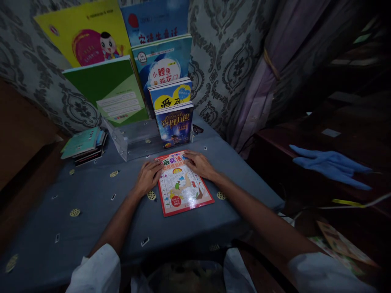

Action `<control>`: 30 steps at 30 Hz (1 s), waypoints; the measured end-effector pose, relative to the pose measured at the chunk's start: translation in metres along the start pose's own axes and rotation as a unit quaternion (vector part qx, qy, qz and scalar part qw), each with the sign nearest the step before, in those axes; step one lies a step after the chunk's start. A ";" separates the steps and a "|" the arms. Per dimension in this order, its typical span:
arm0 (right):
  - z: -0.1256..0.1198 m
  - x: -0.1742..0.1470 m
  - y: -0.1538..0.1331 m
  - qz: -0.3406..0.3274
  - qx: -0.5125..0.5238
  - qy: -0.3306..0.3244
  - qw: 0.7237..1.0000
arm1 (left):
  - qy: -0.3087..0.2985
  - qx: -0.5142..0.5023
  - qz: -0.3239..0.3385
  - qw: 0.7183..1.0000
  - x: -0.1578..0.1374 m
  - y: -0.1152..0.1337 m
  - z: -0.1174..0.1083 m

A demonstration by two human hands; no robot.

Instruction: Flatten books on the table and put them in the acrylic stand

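A red-bordered rectangular paper booklet (186,187), partly readable as “画捉迷”, is laid on the grey cloth-covered table (97,187), its upper corners overlapped by the separated, unclenched left hand (148,176) and right hand (200,164).

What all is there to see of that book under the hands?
The book lies flat and shut on the grey tablecloth. Its glossy, red-bordered cover has colourful lettering at the top, a picture below and a red disc near the lower left corner. The left hand touches its upper left edge, the right hand its upper right.
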State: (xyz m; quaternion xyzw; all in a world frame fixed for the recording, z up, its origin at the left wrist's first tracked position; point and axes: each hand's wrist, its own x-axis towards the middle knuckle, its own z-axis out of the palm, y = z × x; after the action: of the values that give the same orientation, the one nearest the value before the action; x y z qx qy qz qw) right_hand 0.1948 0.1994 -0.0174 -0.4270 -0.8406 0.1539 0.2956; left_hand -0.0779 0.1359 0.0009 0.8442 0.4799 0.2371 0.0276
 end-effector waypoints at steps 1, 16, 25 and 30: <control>0.000 0.000 0.000 -0.001 0.001 -0.001 1.000 | -0.005 -0.017 0.023 1.000 0.000 0.004 0.000; 0.002 0.000 0.003 -0.007 -0.003 0.000 1.000 | -0.086 0.009 0.003 0.996 0.040 0.022 0.016; 0.004 0.002 0.010 -0.019 0.014 0.000 1.000 | -0.107 0.048 0.014 0.993 0.049 0.019 0.026; 0.003 0.003 0.013 -0.018 0.031 -0.001 0.999 | -0.151 0.054 0.045 0.986 0.048 0.024 0.021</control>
State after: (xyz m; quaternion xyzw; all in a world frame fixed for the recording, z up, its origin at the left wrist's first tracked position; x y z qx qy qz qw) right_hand 0.1993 0.2092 -0.0256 -0.4024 -0.8433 0.1748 0.3105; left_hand -0.0290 0.1662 0.0069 0.8914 0.4437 0.0818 0.0437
